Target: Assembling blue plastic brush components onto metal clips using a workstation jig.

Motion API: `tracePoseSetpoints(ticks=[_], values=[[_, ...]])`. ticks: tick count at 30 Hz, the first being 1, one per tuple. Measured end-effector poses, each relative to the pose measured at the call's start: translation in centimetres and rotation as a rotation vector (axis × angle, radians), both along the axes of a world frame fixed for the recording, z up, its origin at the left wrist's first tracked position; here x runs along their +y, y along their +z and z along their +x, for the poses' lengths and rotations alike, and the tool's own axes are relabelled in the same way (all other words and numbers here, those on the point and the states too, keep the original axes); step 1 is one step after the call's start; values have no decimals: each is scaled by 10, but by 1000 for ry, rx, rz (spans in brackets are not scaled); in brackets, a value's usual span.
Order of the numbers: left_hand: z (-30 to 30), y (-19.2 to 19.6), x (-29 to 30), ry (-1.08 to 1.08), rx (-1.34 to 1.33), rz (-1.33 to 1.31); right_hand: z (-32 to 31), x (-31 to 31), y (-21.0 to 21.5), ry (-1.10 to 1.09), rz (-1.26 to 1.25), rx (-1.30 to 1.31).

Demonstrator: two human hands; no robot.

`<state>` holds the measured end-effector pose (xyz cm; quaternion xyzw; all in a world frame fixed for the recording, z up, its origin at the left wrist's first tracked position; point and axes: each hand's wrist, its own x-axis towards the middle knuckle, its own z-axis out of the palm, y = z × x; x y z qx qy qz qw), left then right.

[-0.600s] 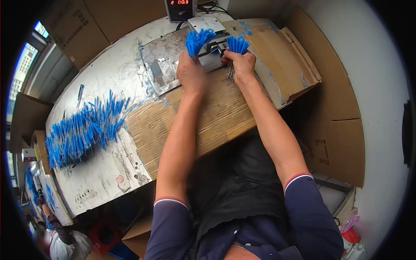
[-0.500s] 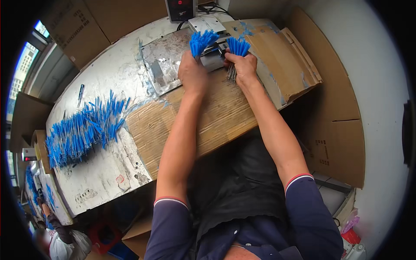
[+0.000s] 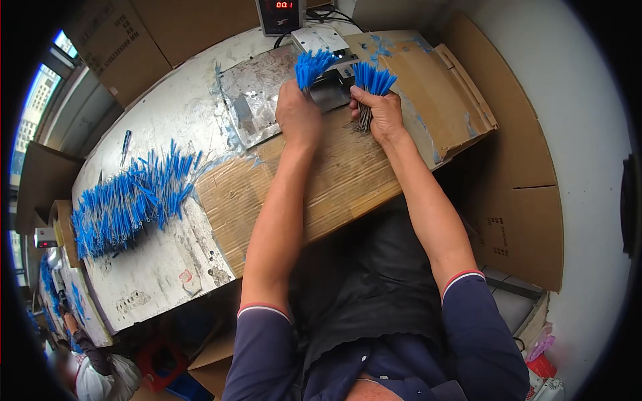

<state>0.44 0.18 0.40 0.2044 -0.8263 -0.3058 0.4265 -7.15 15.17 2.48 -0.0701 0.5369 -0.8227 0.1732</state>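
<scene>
1. Worn white workbench (image 3: 154, 127), scuffed and blue-stained, with a corrugated cardboard sheet (image 3: 334, 180) laid over its near edge. Small grey machine (image 3: 328, 63) at the far side taken as landmark; a box with a red digital readout (image 3: 281, 13) stands just behind it, cables trailing off to the right.
2. Left hand (image 3: 299, 117) sits just in front of the machine, to its left, fingers closed in a fist around a bundle of blue-tipped sticks (image 3: 313, 65). Blue ends fan upward and reach the machine's left side.
3. Right hand (image 3: 381, 115) is just in front of the machine, to its right, also clenched, around a second bundle (image 3: 373, 79). Blue tips point up; pale shafts hang out below the fist over the cardboard.
4. Whether either bundle is actually in contact with the machine's working part: cannot tell, the hands cover it.
5. Progress, judged: both bundles are in hand at the machine, so a batch is in work now. A large loose heap of the same sticks (image 3: 124, 204) lies well to the left of the machine on the bench. Whether that heap is finished or waiting cannot be told.
6. Appearance of the sticks: thin, straight, stiff-looking; pale or clear shafts with bright blue ends, bristling like a brush when bunched.
7. Metal plate (image 3: 251, 100), scratched and dull, lies flat directly left of the machine, under the left wrist's far side.
</scene>
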Motion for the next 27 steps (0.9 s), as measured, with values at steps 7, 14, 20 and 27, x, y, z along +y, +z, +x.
tracePoseSetpoints(ticks=[7, 14, 20, 27], values=[[-1, 1, 5, 14, -106, -85, -1, 6, 3, 46, 48, 0], [0, 1, -1, 101, -61, 26, 3, 4, 14, 89, 197, -16], [-1, 3, -1, 68, 15, 95, -7, -13, 15, -2, 305, -18], [-2, 0, -4, 82, 57, 117, -10, -29, 13, -51, 441, 10]])
